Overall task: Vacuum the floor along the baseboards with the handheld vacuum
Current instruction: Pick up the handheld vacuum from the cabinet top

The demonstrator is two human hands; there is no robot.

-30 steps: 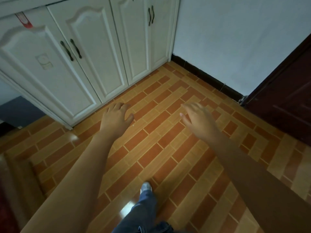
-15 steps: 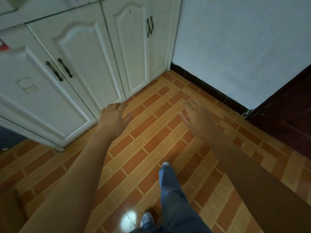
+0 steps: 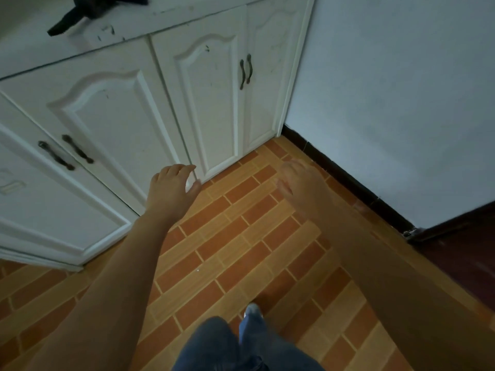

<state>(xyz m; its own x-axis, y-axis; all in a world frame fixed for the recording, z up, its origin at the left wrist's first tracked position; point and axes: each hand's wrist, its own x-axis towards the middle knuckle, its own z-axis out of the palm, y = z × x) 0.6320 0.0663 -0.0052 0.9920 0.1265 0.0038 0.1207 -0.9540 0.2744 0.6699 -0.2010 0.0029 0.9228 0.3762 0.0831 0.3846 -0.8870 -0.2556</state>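
Head view: the cabinet top (image 3: 80, 36) has come into sight at 11 o'clock, carrying a dark object (image 3: 88, 9), probably the handheld vacuum, so fetching it seems next. Left hand (image 3: 171, 191) and right hand (image 3: 302, 183) both reach forward, empty, fingers loosely apart; the baseboard (image 3: 348, 178) runs toward 2 o'clock

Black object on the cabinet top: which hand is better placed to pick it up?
Left, likely. The left hand is empty and open in front of the cabinet, on the side where the black object lies. The right hand, also empty, hovers nearer the baseboard.
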